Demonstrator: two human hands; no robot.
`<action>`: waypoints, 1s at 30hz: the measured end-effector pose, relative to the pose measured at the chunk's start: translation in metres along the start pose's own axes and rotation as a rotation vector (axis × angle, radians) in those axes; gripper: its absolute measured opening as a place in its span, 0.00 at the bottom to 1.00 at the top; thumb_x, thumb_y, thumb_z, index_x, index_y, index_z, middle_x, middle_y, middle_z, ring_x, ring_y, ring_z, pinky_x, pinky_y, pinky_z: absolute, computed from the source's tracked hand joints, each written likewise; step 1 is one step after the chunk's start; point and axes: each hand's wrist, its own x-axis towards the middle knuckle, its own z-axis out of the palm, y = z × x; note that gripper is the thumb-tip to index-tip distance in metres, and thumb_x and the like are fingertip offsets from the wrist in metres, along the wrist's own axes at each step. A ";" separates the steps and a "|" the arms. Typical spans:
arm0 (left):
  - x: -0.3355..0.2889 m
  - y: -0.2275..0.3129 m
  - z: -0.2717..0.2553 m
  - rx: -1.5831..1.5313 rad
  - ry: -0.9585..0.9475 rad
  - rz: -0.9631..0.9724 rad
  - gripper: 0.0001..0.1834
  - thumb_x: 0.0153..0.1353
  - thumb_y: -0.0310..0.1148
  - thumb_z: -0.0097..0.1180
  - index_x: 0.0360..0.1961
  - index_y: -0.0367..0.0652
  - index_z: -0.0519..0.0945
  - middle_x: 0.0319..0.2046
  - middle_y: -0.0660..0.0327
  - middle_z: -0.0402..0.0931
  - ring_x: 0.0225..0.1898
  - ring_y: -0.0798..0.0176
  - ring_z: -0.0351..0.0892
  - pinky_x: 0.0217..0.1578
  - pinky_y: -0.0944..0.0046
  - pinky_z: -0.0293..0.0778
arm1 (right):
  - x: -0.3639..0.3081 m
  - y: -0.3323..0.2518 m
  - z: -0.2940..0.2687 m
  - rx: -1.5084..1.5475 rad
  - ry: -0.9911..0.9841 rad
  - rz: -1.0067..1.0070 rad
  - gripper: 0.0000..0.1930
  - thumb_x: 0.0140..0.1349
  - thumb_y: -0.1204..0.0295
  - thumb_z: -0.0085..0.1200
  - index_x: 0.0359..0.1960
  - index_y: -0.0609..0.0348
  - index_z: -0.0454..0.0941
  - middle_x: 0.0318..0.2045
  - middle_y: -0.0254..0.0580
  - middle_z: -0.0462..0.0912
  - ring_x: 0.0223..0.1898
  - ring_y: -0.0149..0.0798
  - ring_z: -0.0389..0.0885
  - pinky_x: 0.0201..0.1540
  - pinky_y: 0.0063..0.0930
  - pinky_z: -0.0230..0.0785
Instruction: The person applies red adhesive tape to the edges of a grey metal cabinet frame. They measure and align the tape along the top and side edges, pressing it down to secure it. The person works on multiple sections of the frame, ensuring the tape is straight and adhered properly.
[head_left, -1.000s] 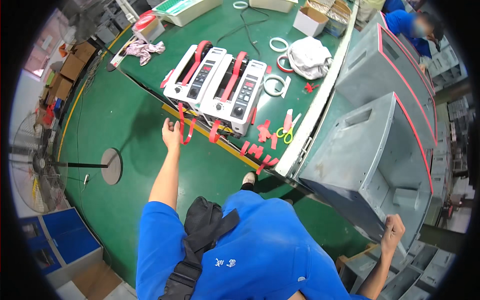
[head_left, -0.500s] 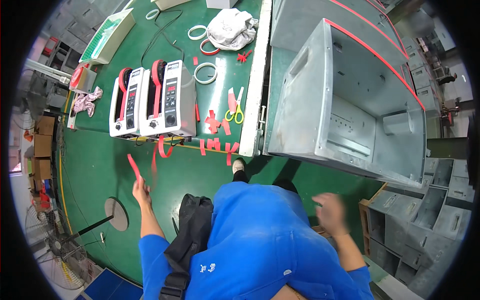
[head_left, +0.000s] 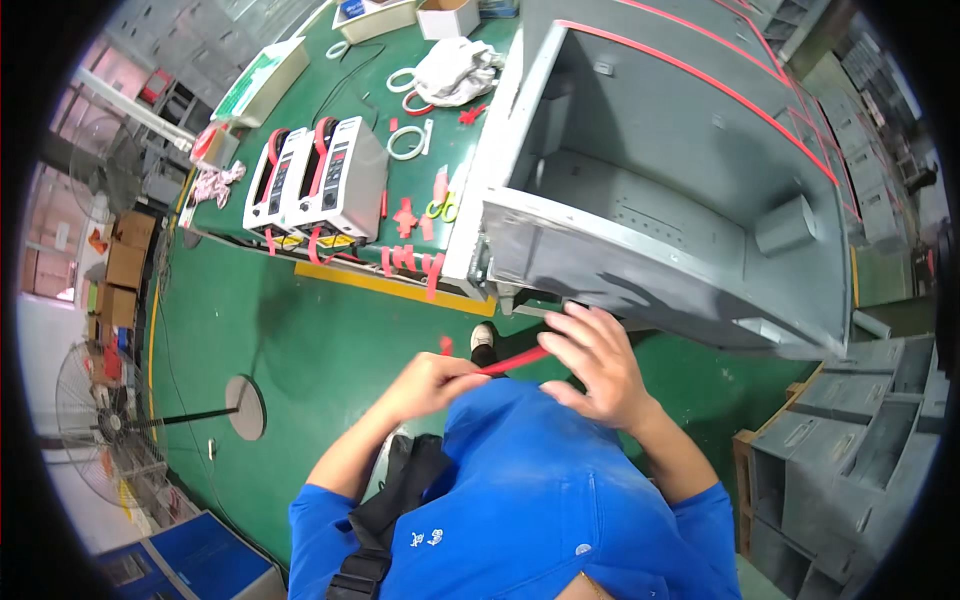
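Observation:
In front of my chest, my left hand (head_left: pixel 430 386) pinches a strip of red tape (head_left: pixel 515 361). A short red end (head_left: pixel 446 345) shows above its fingers; whether it belongs to the same strip I cannot tell. The strip runs right toward my right hand (head_left: pixel 600 368), whose fingers are spread. Its far end lies close to that hand's fingers, and whether they touch I cannot make out. Just beyond my right hand is a large grey metal cabinet (head_left: pixel 640 270) with an open front, red tape along its upper edge.
Two white tape dispensers (head_left: pixel 345 190) sit on the green table (head_left: pixel 400 80) at the left. Cut red pieces (head_left: pixel 405 260) hang at its front edge near yellow-handled scissors (head_left: pixel 442 208). Fans (head_left: pixel 110 425) stand at far left. Stacked grey metal boxes (head_left: pixel 840 440) are at the right.
My left hand has come right and inward from near the dispensers with the red strip. My right hand has moved up and inward to the strip. The view has turned toward the cabinet.

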 end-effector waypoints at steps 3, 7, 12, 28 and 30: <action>0.014 0.038 0.041 0.047 -0.048 0.233 0.08 0.54 0.33 0.55 0.27 0.38 0.78 0.18 0.53 0.73 0.19 0.55 0.73 0.21 0.62 0.68 | -0.032 0.002 -0.025 0.098 -0.169 0.044 0.14 0.48 0.67 0.57 0.36 0.58 0.74 0.28 0.39 0.75 0.32 0.40 0.75 0.39 0.36 0.65; 0.023 0.055 0.080 0.077 -0.103 0.297 0.09 0.52 0.33 0.57 0.29 0.36 0.78 0.21 0.53 0.76 0.21 0.56 0.75 0.23 0.65 0.70 | -0.099 0.005 -0.055 0.255 -0.137 0.265 0.04 0.51 0.72 0.55 0.27 0.56 0.74 0.23 0.36 0.74 0.23 0.40 0.74 0.24 0.31 0.67; 0.037 0.066 0.102 0.155 -0.176 0.324 0.12 0.51 0.33 0.59 0.33 0.36 0.79 0.21 0.53 0.77 0.21 0.59 0.77 0.23 0.67 0.71 | -0.141 0.000 -0.100 0.149 -0.036 0.413 0.03 0.50 0.73 0.55 0.26 0.57 0.75 0.23 0.37 0.73 0.25 0.40 0.75 0.26 0.29 0.68; 0.050 0.051 0.005 0.143 -0.010 0.151 0.09 0.54 0.32 0.57 0.29 0.36 0.78 0.17 0.59 0.75 0.19 0.70 0.76 0.21 0.71 0.71 | -0.202 0.017 -0.204 0.347 0.399 1.089 0.04 0.55 0.76 0.51 0.29 0.60 0.68 0.20 0.27 0.67 0.20 0.18 0.62 0.21 0.10 0.53; 0.046 0.054 -0.004 0.158 0.018 0.133 0.09 0.54 0.32 0.56 0.29 0.36 0.78 0.17 0.59 0.75 0.19 0.70 0.76 0.23 0.71 0.72 | -0.197 0.021 -0.204 0.375 0.402 1.060 0.04 0.56 0.76 0.50 0.29 0.59 0.67 0.20 0.27 0.66 0.20 0.18 0.62 0.21 0.11 0.53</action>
